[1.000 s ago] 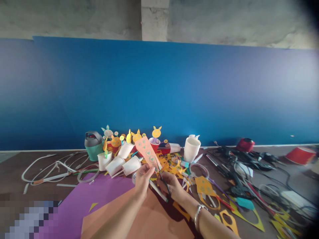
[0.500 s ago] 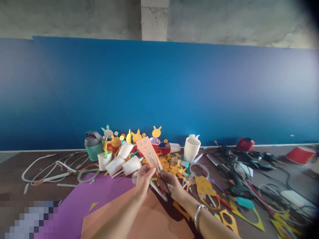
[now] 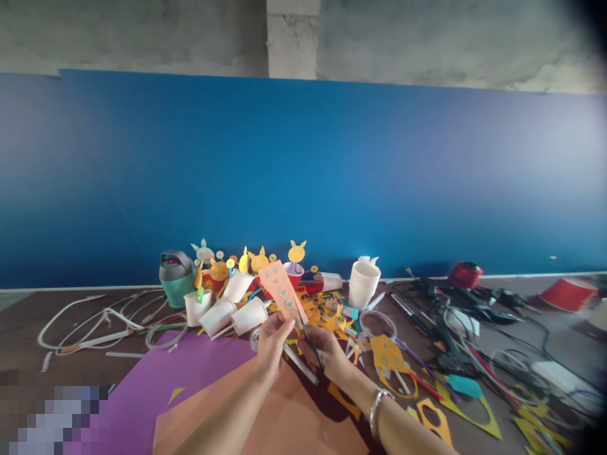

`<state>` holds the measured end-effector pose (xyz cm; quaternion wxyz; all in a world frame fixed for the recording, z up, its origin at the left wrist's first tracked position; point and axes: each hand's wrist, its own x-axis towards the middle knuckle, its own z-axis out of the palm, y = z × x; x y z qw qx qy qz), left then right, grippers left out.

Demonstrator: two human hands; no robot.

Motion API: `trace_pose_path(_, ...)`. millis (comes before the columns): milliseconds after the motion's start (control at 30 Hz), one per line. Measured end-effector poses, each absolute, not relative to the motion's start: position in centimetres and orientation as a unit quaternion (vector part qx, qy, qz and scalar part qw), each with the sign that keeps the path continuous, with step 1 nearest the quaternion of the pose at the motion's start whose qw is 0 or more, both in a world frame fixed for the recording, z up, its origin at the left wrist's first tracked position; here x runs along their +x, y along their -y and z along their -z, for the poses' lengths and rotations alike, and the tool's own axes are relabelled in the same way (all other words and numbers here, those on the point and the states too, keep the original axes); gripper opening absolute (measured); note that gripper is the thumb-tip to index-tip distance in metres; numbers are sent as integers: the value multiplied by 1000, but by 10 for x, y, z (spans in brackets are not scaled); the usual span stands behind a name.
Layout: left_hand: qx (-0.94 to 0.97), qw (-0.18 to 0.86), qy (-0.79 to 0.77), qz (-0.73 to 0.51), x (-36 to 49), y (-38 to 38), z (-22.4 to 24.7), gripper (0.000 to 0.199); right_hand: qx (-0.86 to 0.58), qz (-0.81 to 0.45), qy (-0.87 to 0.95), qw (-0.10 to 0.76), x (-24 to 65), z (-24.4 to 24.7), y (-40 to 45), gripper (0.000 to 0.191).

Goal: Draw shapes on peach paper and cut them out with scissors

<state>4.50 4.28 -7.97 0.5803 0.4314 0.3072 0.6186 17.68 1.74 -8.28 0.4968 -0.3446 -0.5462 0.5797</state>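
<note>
My left hand (image 3: 274, 341) pinches the lower end of an orange paper strip (image 3: 279, 287) with small round drawings on it. Black-handled scissors (image 3: 313, 346) are in my right hand (image 3: 327, 351), their blades at the lower part of the strip. A bracelet is on my right wrist. Beneath my forearms lies a large orange sheet (image 3: 227, 417), partly over a purple sheet (image 3: 137, 385). A white stick or pen (image 3: 301, 363) shows between my hands.
White paper cups (image 3: 250, 316), paper animal figures (image 3: 297, 252) and a teal-grey container (image 3: 176, 278) stand behind. Yellow-orange scraps (image 3: 389, 354) lie right of centre. Cables (image 3: 474, 354) and red cups (image 3: 569, 294) are farther right. A white cup stack (image 3: 364, 284) stands behind my right hand.
The view has shifted very slightly. Both hands keep their hold, with the scissors still at the lower part of the strip.
</note>
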Motion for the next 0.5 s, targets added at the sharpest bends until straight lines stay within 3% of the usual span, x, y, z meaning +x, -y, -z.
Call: trace_pose_path(500, 463, 527, -332, -631, 46, -40, 76, 21, -341, -588, 552, 482, 178, 84, -16, 23)
